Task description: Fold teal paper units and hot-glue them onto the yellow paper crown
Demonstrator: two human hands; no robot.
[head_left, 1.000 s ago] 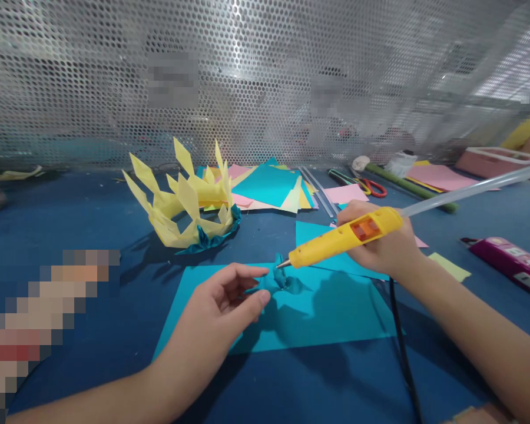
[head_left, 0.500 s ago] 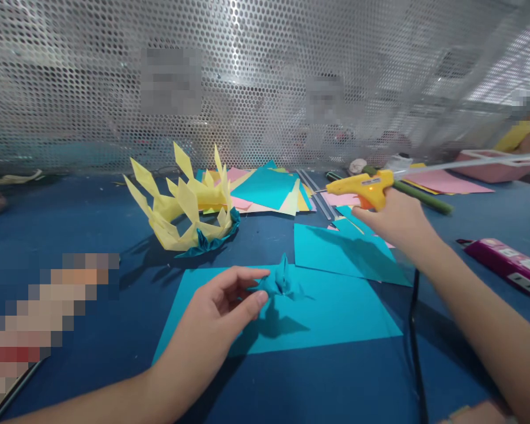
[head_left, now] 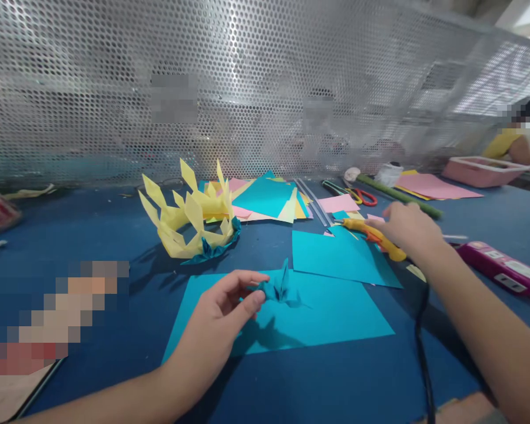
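Blue folded paper (head_left: 277, 290) looks light, crushable, best held at one end, where left hand (head_left: 230, 306) grip pinches; right hand (head_left: 411, 229) grip unclear.

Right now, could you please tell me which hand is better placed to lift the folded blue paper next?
Probably the left hand: its fingers pinch the folded blue paper, while the right hand is by the glue gun.

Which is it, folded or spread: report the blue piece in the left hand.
Folded: the blue piece has pointed flaps, one standing up, and the left hand pinches one side of it.
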